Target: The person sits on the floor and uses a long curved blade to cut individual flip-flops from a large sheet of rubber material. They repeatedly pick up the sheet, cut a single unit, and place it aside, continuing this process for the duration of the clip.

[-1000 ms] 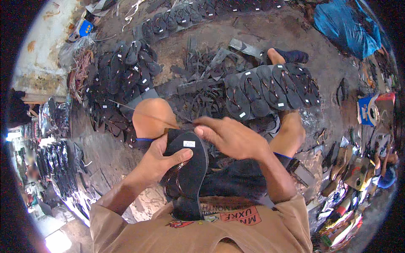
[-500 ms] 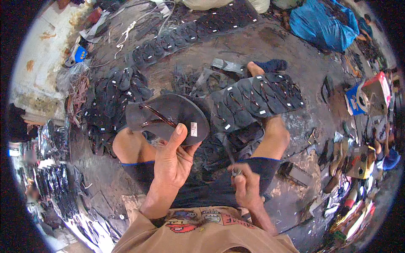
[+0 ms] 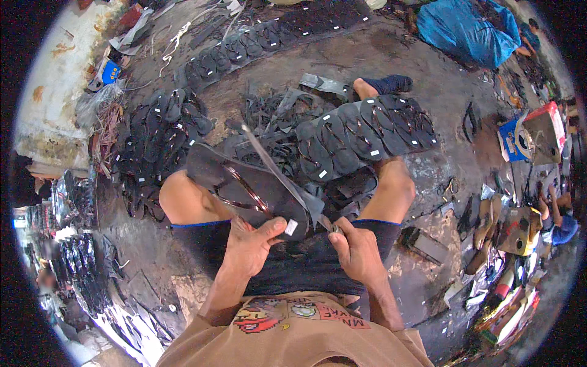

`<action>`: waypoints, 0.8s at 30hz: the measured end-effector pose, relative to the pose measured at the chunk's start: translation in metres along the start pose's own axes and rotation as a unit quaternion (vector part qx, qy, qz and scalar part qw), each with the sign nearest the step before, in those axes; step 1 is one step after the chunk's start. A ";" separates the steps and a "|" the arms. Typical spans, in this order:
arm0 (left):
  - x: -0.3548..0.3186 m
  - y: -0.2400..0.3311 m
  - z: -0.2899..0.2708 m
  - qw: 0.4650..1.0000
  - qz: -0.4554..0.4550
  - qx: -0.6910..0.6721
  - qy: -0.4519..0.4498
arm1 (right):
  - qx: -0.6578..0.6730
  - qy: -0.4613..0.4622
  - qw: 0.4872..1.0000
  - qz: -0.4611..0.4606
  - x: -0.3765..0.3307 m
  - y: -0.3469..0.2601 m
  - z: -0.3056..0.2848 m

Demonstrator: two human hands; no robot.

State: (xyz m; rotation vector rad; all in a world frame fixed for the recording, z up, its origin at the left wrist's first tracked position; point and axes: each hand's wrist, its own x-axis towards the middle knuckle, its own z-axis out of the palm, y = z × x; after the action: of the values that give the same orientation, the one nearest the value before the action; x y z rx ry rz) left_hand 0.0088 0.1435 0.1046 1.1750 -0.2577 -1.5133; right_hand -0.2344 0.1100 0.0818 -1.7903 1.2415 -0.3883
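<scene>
Left hand point(image 3: 252, 246) pinching sandal point(image 3: 260, 186) by near end | right hand point(image 3: 359, 252) clenched round knife point(image 3: 328, 224) | sandal ahead, long axis slanting forward-left, left hand nearer

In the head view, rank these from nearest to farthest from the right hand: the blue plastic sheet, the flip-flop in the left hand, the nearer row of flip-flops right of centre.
From the right hand:
1. Held flip-flop, to its left.
2. Nearer row of flip-flops, ahead.
3. Blue plastic sheet, far ahead, right.
</scene>
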 end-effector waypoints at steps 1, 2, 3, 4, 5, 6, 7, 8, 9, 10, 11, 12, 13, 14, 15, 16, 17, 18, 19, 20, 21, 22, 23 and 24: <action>-0.006 0.004 0.004 1.000 0.017 0.003 -0.015 | -0.005 -0.022 1.000 0.002 0.008 -0.008 -0.004; -0.007 0.001 0.001 0.999 0.019 0.018 -0.018 | 0.015 -0.027 0.999 -0.011 0.016 -0.011 -0.005; -0.007 -0.003 -0.005 0.999 0.020 0.032 -0.021 | 0.034 -0.032 0.999 -0.024 0.024 -0.015 -0.003; -0.007 -0.007 -0.014 0.998 0.024 0.047 -0.020 | 0.055 -0.041 0.997 -0.039 0.033 -0.018 0.001; -0.006 -0.006 -0.023 0.996 -0.004 0.081 -0.021 | 0.037 -0.054 0.997 -0.035 0.041 -0.026 0.000; -0.006 -0.003 -0.029 0.994 0.004 0.102 -0.029 | 0.018 -0.068 0.997 -0.032 0.047 -0.035 -0.002; -0.006 0.001 -0.033 0.992 0.016 0.123 -0.033 | 0.001 -0.084 0.996 -0.034 0.051 -0.043 0.001; -0.008 0.005 -0.035 0.988 0.028 0.145 -0.037 | 0.015 -0.077 0.997 -0.026 0.051 -0.045 0.009; -0.012 0.009 -0.035 0.989 0.025 0.147 -0.020 | 0.028 -0.070 0.997 -0.018 0.047 -0.044 0.020; -0.015 0.010 -0.033 0.986 0.073 0.150 0.014 | 0.041 -0.062 0.997 -0.015 0.046 -0.045 0.034; -0.021 0.005 -0.029 0.981 0.114 0.149 0.049 | 0.082 -0.041 0.996 -0.018 0.037 -0.048 0.050; -0.025 -0.001 -0.023 0.973 0.155 0.149 0.082 | 0.099 -0.032 0.993 -0.052 0.033 -0.048 0.064; -0.023 -0.011 -0.023 0.973 0.123 0.062 0.185 | 0.121 -0.033 0.992 -0.026 0.032 -0.047 0.074; -0.023 -0.016 -0.024 0.973 0.123 0.031 0.192 | 0.143 -0.033 0.989 0.000 0.029 -0.047 0.081; -0.023 -0.017 -0.024 0.972 0.122 0.001 0.199 | 0.118 -0.059 0.991 0.022 0.021 -0.044 0.081; -0.022 -0.014 -0.027 0.969 0.128 -0.029 0.208 | 0.094 -0.086 0.991 0.037 0.015 -0.039 0.078; -0.022 -0.016 -0.032 0.965 0.121 -0.022 0.231 | 0.066 -0.106 0.990 0.060 0.008 -0.032 0.073; -0.022 -0.016 -0.034 0.969 0.116 -0.025 0.217 | 0.074 -0.107 0.990 0.052 0.003 -0.027 0.068; -0.025 -0.018 -0.034 0.972 0.109 -0.028 0.206 | 0.082 -0.110 0.989 0.045 -0.005 -0.023 0.063; -0.028 -0.018 -0.034 0.975 0.104 -0.031 0.195 | 0.091 -0.114 0.989 0.037 -0.008 -0.020 0.059; -0.033 -0.012 -0.031 0.981 0.080 0.007 0.179 | 0.084 -0.127 0.988 0.030 0.000 -0.022 0.052; -0.036 -0.011 -0.029 0.979 0.063 0.004 0.196 | 0.085 -0.113 0.990 -0.003 0.011 -0.020 0.056; -0.039 -0.011 -0.027 0.976 0.048 0.002 0.213 | 0.087 -0.099 0.991 -0.037 0.025 -0.016 0.066; -0.037 -0.010 -0.024 0.974 0.035 -0.001 0.224 | 0.085 -0.080 0.990 -0.073 0.040 -0.017 0.069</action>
State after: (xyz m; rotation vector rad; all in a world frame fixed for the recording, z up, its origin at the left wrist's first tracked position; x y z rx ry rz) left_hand 0.0156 0.1881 0.1056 1.4538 0.0085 -1.1486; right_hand -0.1594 0.1106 0.0485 -1.7347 0.9405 -0.4127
